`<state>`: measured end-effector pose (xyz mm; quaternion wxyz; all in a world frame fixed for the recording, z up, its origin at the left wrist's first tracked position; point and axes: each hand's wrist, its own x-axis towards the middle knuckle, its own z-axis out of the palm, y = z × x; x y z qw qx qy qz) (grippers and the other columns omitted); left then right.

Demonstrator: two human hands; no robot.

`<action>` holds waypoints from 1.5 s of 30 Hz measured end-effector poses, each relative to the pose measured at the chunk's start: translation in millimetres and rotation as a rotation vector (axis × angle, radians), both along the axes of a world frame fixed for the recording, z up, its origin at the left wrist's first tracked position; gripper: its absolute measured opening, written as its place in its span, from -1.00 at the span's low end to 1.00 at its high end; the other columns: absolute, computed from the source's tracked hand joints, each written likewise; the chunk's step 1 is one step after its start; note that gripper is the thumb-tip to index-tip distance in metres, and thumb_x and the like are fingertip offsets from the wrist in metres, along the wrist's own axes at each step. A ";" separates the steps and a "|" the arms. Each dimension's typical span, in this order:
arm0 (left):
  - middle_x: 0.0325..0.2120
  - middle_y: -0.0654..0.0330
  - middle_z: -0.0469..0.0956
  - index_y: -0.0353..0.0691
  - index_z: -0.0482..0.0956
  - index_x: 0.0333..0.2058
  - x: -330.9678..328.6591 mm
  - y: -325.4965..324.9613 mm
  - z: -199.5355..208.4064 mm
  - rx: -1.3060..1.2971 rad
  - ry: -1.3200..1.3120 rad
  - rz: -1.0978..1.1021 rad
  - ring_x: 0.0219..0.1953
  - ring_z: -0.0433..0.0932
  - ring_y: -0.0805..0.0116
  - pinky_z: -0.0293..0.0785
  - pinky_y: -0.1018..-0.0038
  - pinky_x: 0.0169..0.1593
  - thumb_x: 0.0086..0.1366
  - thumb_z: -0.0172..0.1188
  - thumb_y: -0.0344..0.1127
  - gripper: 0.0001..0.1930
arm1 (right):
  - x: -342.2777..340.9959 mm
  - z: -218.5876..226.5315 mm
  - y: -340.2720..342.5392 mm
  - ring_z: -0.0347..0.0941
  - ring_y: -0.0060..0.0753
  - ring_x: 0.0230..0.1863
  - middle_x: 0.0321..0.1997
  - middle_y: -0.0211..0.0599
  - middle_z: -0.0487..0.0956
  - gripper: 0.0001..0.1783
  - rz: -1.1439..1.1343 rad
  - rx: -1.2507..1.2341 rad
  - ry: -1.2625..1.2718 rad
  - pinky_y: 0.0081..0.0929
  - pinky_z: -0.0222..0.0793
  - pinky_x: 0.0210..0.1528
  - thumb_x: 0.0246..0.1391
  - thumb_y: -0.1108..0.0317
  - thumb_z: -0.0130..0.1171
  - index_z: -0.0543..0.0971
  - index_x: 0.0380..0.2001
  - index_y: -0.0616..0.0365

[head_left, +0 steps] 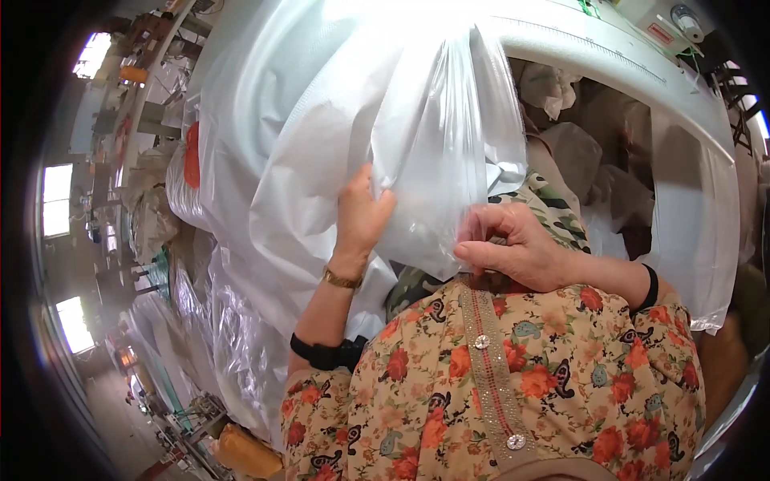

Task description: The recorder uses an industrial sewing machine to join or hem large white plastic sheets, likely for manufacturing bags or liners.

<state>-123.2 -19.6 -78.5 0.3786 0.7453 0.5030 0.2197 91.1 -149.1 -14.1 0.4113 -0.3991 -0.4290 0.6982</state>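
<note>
A large white woven plastic sheet (313,152) spills off the table toward my lap. Gathered clear plastic film (449,136) hangs down over it in long creases, bunched at the top. At a fold of the white sheet, my left hand (365,215) is closed, its fingertips partly hidden by the material. Lower and to the right, my right hand (517,247) pinches the bottom corner of the clear film between thumb and curled fingers, close to my body.
A white table edge with a printed ruler scale (593,52) curves across the upper right. Below it lie several crumpled plastic bundles (565,152). More clear plastic (249,337) is heaped at the left, near an orange-red piece (192,156). A machine part (686,22) stands at the far right.
</note>
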 end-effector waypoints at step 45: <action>-0.54 0.11 0.50 -0.39 0.47 -0.02 -16.4 -84.8 92.7 -0.198 -0.170 -0.280 -0.51 0.48 0.52 0.38 0.54 -0.41 0.33 0.05 -0.49 -0.74 | -22.2 22.7 5.2 0.45 0.02 -0.54 -0.60 -0.02 0.47 -0.80 0.260 0.409 -0.377 -0.21 0.36 -0.43 0.11 0.29 0.04 0.43 -0.42 0.24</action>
